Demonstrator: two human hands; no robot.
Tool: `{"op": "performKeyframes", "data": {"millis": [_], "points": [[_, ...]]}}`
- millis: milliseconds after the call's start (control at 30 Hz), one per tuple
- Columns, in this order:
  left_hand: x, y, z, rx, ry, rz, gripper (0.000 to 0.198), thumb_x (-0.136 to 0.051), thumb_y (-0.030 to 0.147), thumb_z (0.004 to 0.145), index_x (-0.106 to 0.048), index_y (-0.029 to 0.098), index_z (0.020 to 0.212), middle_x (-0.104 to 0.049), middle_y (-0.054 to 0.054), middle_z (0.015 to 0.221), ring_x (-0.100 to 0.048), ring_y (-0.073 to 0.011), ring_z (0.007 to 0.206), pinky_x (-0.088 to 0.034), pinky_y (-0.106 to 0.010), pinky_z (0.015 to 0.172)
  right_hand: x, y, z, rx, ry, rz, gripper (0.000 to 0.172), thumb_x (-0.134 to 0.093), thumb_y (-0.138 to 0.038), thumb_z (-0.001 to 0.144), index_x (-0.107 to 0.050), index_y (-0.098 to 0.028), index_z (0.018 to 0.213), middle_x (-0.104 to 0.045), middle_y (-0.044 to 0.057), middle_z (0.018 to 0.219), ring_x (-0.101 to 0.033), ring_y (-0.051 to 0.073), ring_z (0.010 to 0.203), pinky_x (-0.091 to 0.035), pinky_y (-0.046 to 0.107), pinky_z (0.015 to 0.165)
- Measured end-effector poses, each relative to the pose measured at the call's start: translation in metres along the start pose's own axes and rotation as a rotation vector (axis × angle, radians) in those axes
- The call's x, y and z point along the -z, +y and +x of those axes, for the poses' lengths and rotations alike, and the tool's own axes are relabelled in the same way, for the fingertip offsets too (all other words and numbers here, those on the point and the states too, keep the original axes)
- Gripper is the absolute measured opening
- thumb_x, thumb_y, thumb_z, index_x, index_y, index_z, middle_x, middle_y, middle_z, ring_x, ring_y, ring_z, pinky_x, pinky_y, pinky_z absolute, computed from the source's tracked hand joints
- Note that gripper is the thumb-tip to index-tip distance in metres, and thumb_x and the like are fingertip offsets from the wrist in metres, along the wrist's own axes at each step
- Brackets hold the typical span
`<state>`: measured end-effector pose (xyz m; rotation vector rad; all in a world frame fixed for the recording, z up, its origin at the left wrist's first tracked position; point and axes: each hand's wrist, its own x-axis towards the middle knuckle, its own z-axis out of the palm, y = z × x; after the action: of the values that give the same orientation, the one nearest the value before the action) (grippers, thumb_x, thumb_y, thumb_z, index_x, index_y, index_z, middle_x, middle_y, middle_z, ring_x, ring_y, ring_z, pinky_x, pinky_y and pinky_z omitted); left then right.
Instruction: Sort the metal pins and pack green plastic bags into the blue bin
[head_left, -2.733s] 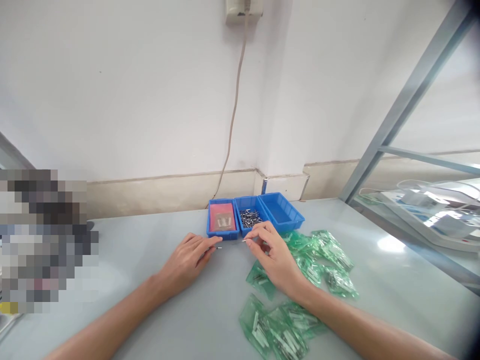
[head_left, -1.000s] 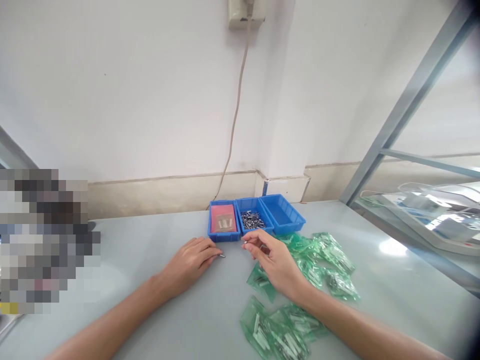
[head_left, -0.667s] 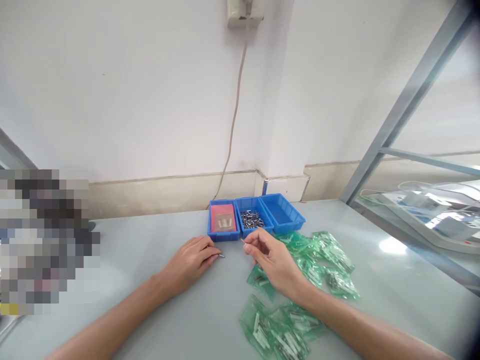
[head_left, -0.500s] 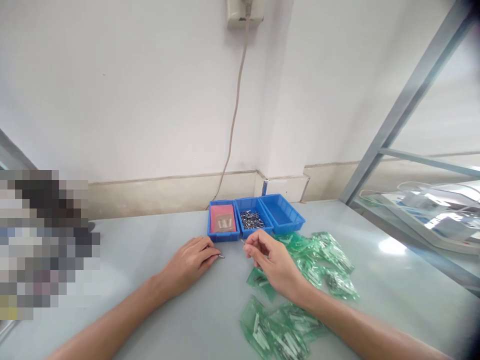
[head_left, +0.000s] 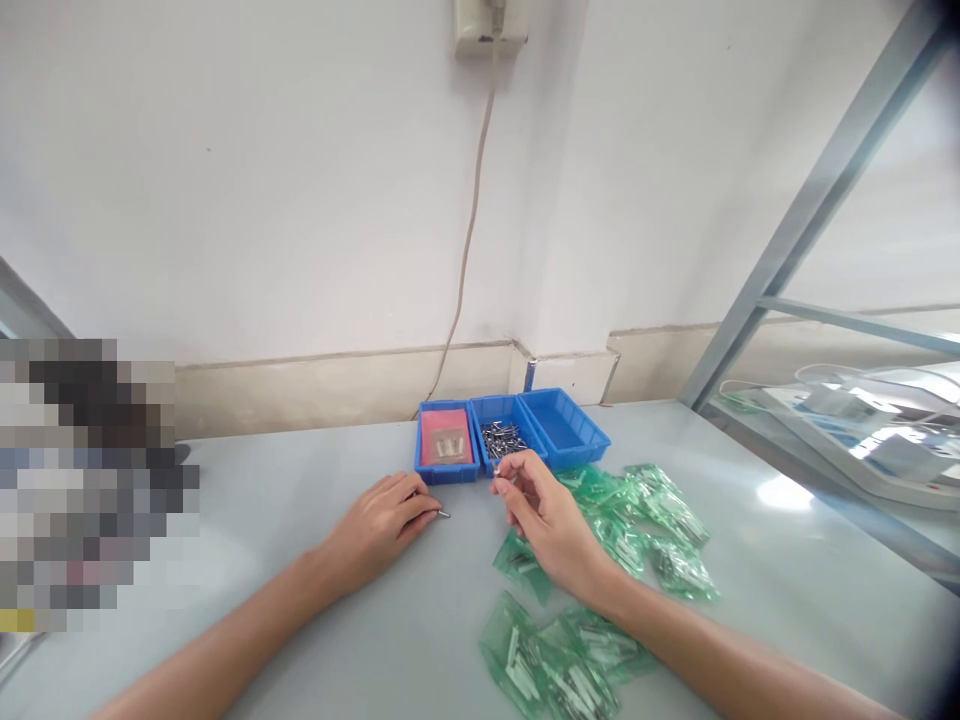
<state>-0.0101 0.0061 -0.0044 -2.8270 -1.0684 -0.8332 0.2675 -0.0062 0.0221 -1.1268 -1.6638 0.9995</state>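
My left hand (head_left: 390, 518) rests on the table with its fingers curled together. A small metal screw (head_left: 444, 514) sticks out from its thumb and fingertips. My right hand (head_left: 546, 512) is raised just in front of the blue bins, thumb and forefinger pinched on another small screw (head_left: 496, 470). Right behind that hand, the middle blue bin (head_left: 534, 438) holds a heap of loose metal screws (head_left: 501, 438). Green plastic bags (head_left: 611, 525) with metal and white parts lie beneath and beside my right wrist.
The left blue bin (head_left: 448, 475) contains a pink packet (head_left: 435, 421) with a small clear bag (head_left: 449, 447) on it. A third blue bin (head_left: 562, 425) stands to the right. A cable (head_left: 474, 200) runs down the wall. At the left edge is a blurred-out person (head_left: 82, 480).
My right hand has shifted slightly up and right. The screw in its fingertips now points more upward. My left hand has stayed in place.
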Motion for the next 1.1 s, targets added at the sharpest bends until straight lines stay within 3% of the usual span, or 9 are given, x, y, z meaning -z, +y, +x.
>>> {"op": "performKeyframes", "data": {"millis": [133, 500, 833, 1100], "points": [[0.0007, 0.0013, 0.0012, -0.005, 0.006, 0.005, 0.02, -0.05, 0.021, 0.111, -0.07, 0.02, 0.112, -0.068, -0.006, 0.102, -0.065, -0.0183, 0.089, -0.054, -0.032, 0.082, -0.0001, 0.0011, -0.0003, -0.013, 0.015, -0.001, 0.017, -0.059, -0.043, 0.105, -0.056, -0.026, 0.103, -0.053, -0.005, 0.077, -0.05, 0.016, 0.065, -0.044, 0.028, 0.06], [0.0005, 0.0006, 0.0009, -0.008, -0.003, 0.011, 0.019, -0.051, 0.022, 0.111, -0.07, 0.02, 0.113, -0.068, -0.006, 0.102, -0.065, -0.0188, 0.09, -0.053, -0.032, 0.083, 0.0003, 0.0031, 0.0027, 0.01, 0.004, 0.074, 0.024, -0.066, -0.043, 0.101, -0.053, -0.025, 0.093, -0.056, -0.002, 0.089, -0.048, 0.016, 0.071, -0.042, 0.027, 0.06], [0.0013, 0.0015, 0.0008, -0.011, -0.007, 0.01, 0.019, -0.051, 0.021, 0.111, -0.069, 0.02, 0.113, -0.069, -0.006, 0.104, -0.066, -0.019, 0.092, -0.054, -0.033, 0.085, 0.0011, 0.0052, 0.0046, -0.019, -0.048, 0.085, 0.027, -0.062, -0.051, 0.103, -0.066, -0.025, 0.1, -0.056, -0.002, 0.082, -0.05, 0.015, 0.065, -0.045, 0.026, 0.056], [0.0006, 0.0012, 0.0012, -0.015, 0.004, 0.031, 0.018, -0.052, 0.022, 0.111, -0.07, 0.02, 0.112, -0.069, -0.006, 0.101, -0.065, -0.0185, 0.089, -0.054, -0.033, 0.083, 0.0012, 0.0092, 0.0065, -0.048, -0.068, 0.17, 0.034, -0.055, -0.053, 0.106, -0.07, -0.023, 0.109, -0.063, 0.002, 0.089, -0.052, 0.013, 0.063, -0.045, 0.025, 0.054]]}}
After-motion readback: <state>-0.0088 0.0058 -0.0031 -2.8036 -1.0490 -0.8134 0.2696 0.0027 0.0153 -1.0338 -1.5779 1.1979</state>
